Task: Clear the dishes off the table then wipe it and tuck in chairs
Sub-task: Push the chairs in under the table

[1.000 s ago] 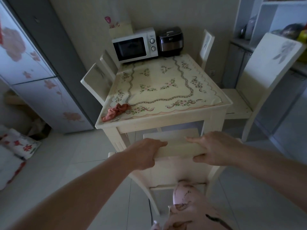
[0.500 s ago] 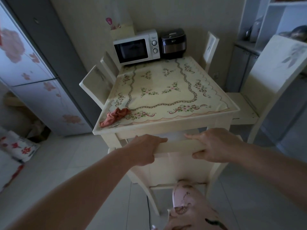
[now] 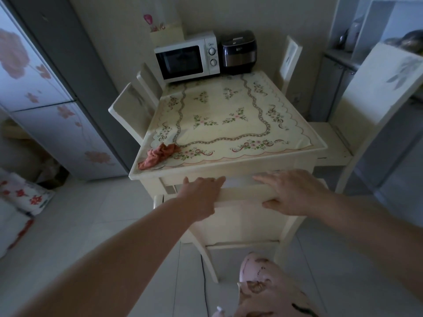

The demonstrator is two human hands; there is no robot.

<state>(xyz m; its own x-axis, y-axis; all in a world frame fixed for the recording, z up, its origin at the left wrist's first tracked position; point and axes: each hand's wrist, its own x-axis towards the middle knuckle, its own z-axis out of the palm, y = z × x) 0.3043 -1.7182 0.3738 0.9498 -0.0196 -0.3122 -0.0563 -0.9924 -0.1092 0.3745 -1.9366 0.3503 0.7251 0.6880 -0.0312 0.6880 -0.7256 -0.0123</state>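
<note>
Two bare hands on the top rail of a cream wooden chair (image 3: 240, 225) at the near end of a cream wooden desk (image 3: 229, 167). Left hand (image 3: 201, 194) laid over the rail's left part, fingers (image 3: 215, 181) nearly straight and flat along its top, curled round nothing. Right hand (image 3: 291, 193) gripping the rail's right part, fingers across the top and thumb hooked against the near face. Chair back upright, just beside the desk's near edge, seat out of sight behind it. On the desk, a cream plastic cloth with a floral border (image 3: 229, 120), and at its near left corner a crumpled orange-red rag (image 3: 158, 155), apart from both hands. At the far end, a white microwave oven (image 3: 187, 57) just beside a dark rice cooker (image 3: 239, 52). Along the left side, a pair of cream chair backs (image 3: 130, 110) close against the desk edge. Off the right side, a cream chair with a grey leaf print (image 3: 377, 92), standing apart from the desk with its seat exposed. By the far right corner, one more cream chair back (image 3: 289, 56). To the left, a tall refrigerator with pink flower prints (image 3: 45, 99). Below the hands, a knee in pink patterned fabric (image 3: 263, 282) over the pale tiled floor (image 3: 103, 225).
</note>
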